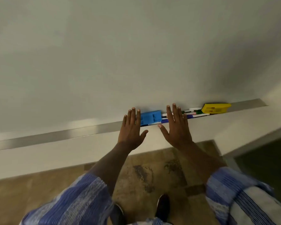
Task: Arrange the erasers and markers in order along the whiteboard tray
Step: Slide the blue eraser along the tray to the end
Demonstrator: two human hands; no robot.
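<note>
Both hands are spread flat, holding nothing: the left hand [131, 127] just left of the blue plastic block eraser [150, 117] on the long metal whiteboard tray [55, 137], the right hand [177, 125] just right of it, over the jumbled markers [195, 113]. A yellow plastic eraser [216, 108] lies further right. Sorting seems barely begun; next, probably, gathering the markers parallel.

Dim indoor light, glare on tray [88, 129], soft blur, wide-angle bending

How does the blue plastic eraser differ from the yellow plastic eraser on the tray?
The blue plastic eraser lies beside the left hand, at the markers' left end; the yellow plastic eraser lies at their right end, away from both hands. Both rest on the metal whiteboard tray.
</note>
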